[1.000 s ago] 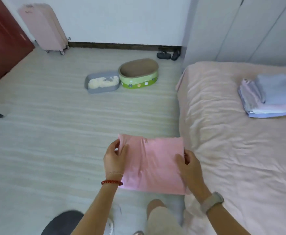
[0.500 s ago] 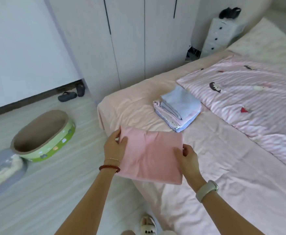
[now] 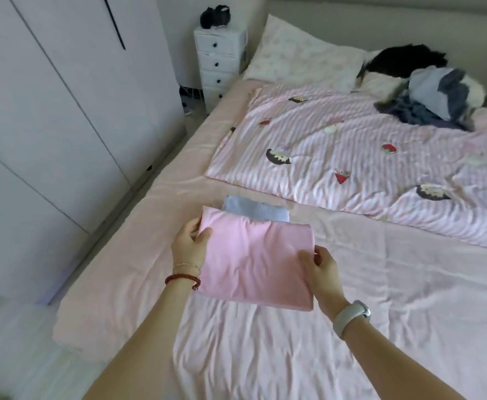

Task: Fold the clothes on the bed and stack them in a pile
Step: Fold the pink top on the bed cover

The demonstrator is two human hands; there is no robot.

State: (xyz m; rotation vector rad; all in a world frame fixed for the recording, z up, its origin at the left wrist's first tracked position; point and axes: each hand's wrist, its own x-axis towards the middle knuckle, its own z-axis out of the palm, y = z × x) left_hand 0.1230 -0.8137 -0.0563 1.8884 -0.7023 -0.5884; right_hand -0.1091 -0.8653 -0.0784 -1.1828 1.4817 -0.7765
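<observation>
A folded pink garment (image 3: 254, 261) hangs flat between my two hands above the pink bed (image 3: 381, 327). My left hand (image 3: 189, 246) pinches its left edge near the far corner. My right hand (image 3: 321, 271) grips its right edge. Just beyond and under the garment lies the pile of folded clothes (image 3: 255, 212), of which only the light blue top piece shows. A heap of unfolded grey and dark blue clothes (image 3: 435, 99) sits at the far right of the bed near the pillows.
A pink striped quilt (image 3: 352, 163) with cartoon prints covers the far half of the bed. A black and white cat (image 3: 404, 63) lies by the pillow (image 3: 303, 56). White wardrobe doors (image 3: 63, 111) and a small white drawer unit (image 3: 219, 59) stand to the left.
The view swung from the floor to the bed. Both hands carried the folded pink garment forward over the bed, and it now covers most of the folded pile.
</observation>
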